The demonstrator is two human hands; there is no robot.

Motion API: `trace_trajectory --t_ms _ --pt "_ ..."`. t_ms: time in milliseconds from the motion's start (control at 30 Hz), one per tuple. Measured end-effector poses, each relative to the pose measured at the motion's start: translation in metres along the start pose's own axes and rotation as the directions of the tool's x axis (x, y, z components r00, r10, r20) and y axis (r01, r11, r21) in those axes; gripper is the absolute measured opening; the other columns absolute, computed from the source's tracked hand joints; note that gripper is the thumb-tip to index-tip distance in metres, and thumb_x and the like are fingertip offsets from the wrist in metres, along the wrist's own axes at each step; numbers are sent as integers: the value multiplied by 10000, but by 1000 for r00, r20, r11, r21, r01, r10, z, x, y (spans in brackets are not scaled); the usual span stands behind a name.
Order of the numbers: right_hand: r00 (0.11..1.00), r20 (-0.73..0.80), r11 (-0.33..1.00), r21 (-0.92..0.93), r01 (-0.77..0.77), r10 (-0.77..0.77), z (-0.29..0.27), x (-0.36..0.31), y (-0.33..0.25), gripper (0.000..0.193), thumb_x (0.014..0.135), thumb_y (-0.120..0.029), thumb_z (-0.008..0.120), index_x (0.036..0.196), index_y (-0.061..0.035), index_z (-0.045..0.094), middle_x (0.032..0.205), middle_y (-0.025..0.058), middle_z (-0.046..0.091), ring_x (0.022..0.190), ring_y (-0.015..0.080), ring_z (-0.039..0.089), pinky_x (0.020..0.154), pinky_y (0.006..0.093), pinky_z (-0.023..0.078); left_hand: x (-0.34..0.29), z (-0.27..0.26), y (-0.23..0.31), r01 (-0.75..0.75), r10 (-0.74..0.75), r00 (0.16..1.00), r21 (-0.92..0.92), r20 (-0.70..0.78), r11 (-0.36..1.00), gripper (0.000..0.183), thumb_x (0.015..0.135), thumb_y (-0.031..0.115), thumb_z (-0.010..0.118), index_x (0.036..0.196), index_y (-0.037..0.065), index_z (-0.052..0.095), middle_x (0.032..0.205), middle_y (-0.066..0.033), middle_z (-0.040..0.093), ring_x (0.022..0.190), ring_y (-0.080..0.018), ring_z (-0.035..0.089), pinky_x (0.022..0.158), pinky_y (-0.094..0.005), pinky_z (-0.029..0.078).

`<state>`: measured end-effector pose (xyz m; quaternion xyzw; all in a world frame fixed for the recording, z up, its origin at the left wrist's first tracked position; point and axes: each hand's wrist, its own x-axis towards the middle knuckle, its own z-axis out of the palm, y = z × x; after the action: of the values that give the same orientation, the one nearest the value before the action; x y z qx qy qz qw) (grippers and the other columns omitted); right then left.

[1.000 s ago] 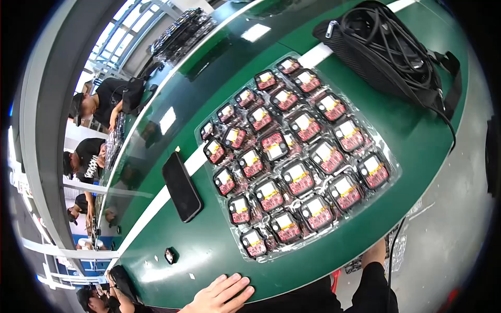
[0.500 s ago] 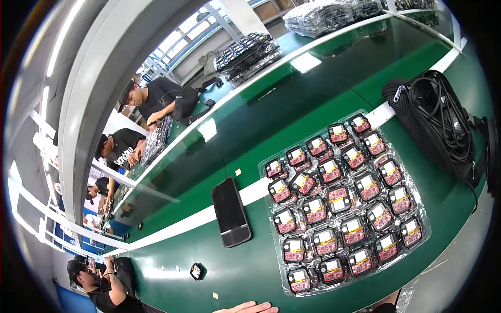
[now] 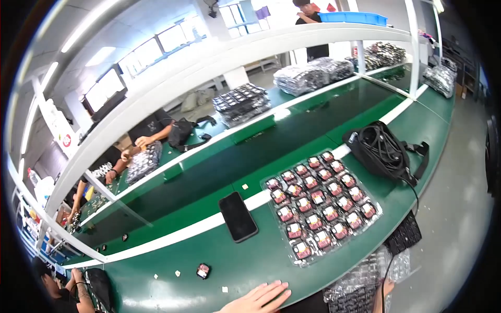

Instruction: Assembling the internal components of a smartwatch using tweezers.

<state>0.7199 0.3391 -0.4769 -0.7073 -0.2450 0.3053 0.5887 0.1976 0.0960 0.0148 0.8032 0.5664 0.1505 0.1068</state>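
My left hand (image 3: pixel 261 298) lies flat at the near table edge, fingers stretched out, holding nothing. Below the edge at the lower right, part of my right hand (image 3: pixel 386 288) shows beside stacked clear and black plastic trays (image 3: pixel 360 284); its fingers are too small and hidden to read. On the table sits a clear blister tray (image 3: pixel 308 229) filled with rows of small square black-framed modules with red circuit boards. To its left rests a black phone (image 3: pixel 238 216). One loose module (image 3: pixel 203 271) lies farther left, near a few small pale scraps (image 3: pixel 225 289).
A black bag (image 3: pixel 378 151) with coiled cables stands right of the tray, its cord hanging over the edge. Beyond the white rail runs a dark green conveyor belt (image 3: pixel 292 125). Stacked trays (image 3: pixel 241 104) line the far side, where other people work. A person (image 3: pixel 68 292) sits at the left.
My view has swung up and right, so the tray looks smaller and more of the far side shows. My right hand has come into sight beside the trays below; my left stays flat.
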Motion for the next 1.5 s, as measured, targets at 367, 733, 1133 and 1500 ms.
trace_trajectory --t_ms 367,733,1133,1500 --pt "747 -21 721 -280 634 -665 -169 2 -355 68 1067 4 624 1113 -12 577 946 45 590 809 130 598 788 309 534 -12 7 -16 -103 103 995 25 -8 994 645 942 111 803 1554 50 609 1612 -208 573 1517 -430 542 1208 -528 513" --pt "569 -38 478 499 723 -821 -102 -68 -726 132 1121 -127 693 1241 -86 657 985 45 762 624 10 459 526 194 341 -23 10 -17 -100 98 992 -13 -77 995 605 956 116 795 1533 54 625 1617 -198 571 1533 -421 526 1243 -538 487" --pt "541 673 856 471 213 -505 224 -167 -651 334 1053 -107 755 1347 -35 613 935 31 722 585 21 477 488 184 334 -22 27 -27 -185 185 976 11 -114 983 620 1024 186 727 1593 19 546 1696 -214 478 1593 -407 455 1290 -534 435" --pt "454 786 713 -24 701 -420 238 -162 -531 308 999 -223 836 1075 -17 620 798 72 739 561 92 597 562 286 442 -27 28 -27 -172 171 982 5 -75 985 619 1042 236 717 1593 14 543 1709 -205 462 1615 -394 424 1328 -520 389"
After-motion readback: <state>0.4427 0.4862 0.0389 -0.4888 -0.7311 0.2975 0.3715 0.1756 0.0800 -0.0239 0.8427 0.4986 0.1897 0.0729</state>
